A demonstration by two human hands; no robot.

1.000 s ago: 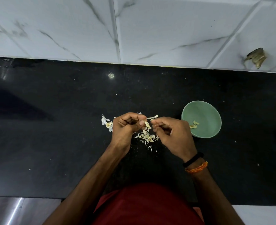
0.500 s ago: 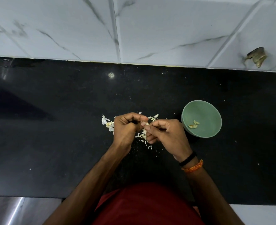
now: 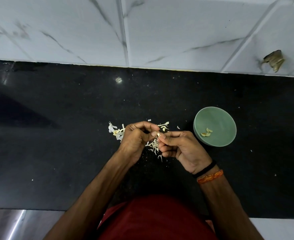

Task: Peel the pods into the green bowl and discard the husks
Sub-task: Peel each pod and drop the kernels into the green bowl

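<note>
A small pale pod [image 3: 159, 134] sits between the fingertips of both hands, just above the black counter. My left hand [image 3: 136, 138] pinches it from the left with curled fingers. My right hand [image 3: 180, 148] pinches it from the right, thumb and forefinger on it. Under and behind the hands lies a scatter of whitish husks [image 3: 154, 146], with more husk pieces [image 3: 115, 131] left of my left hand. The green bowl [image 3: 217, 118] stands right of my right hand and holds three peeled pieces [image 3: 206, 132].
The black counter [image 3: 56, 144] runs wall to wall, backed by white marble tiles [image 3: 177, 32]. A brown broken patch [image 3: 274, 60] marks the wall at the right. The counter's front edge lies close to my red-clad body.
My right hand has rolled palm-up and shifted slightly right. The pod now shows between the fingertips, where half a second ago the fingers hid it.
</note>
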